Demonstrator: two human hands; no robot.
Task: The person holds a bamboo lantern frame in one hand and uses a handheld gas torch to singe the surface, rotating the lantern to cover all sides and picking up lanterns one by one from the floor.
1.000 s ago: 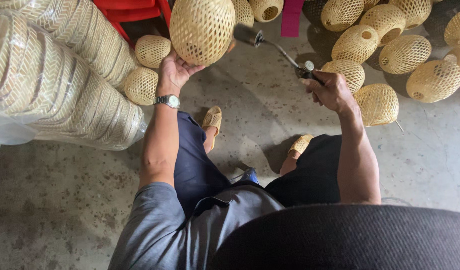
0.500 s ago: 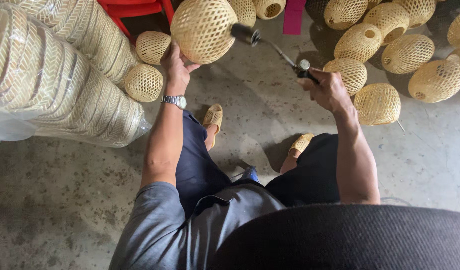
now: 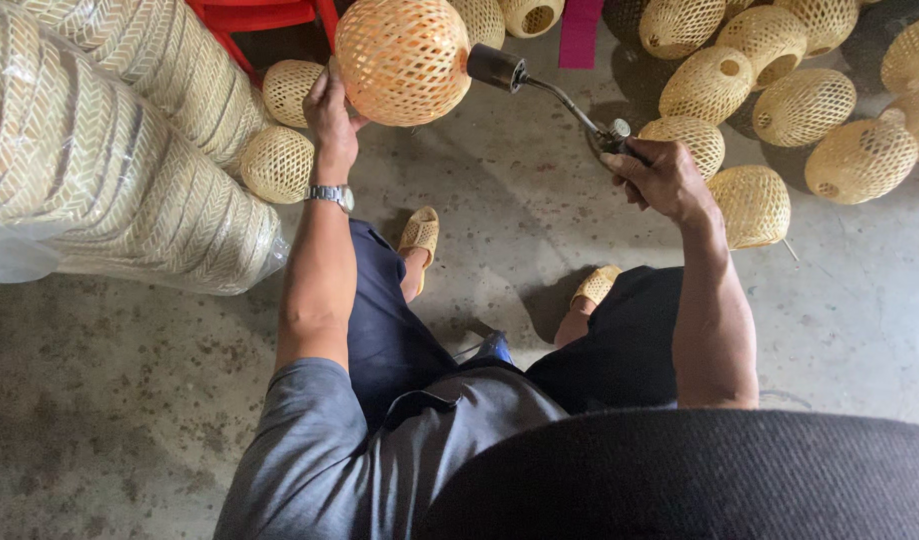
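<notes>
My left hand [image 3: 329, 115] holds up a round woven bamboo ball [image 3: 402, 58] by its lower left side, above the concrete floor. My right hand [image 3: 661, 178] grips the handle of a gas torch [image 3: 539, 85]. The torch's dark nozzle points at the ball's right side, almost touching it. A silver wristwatch [image 3: 331, 195] sits on my left wrist. I am seated, with both feet in woven sandals [image 3: 419, 230] on the floor.
Several more woven bamboo balls [image 3: 754, 205] lie on the floor at the right and top. Two smaller ones [image 3: 276, 163] sit by plastic-wrapped stacks of woven goods [image 3: 99, 180] at the left. A red stool [image 3: 254, 15] stands at the top.
The ball and my left hand have shifted slightly and turned; the torch nozzle stays at the ball's right side.
</notes>
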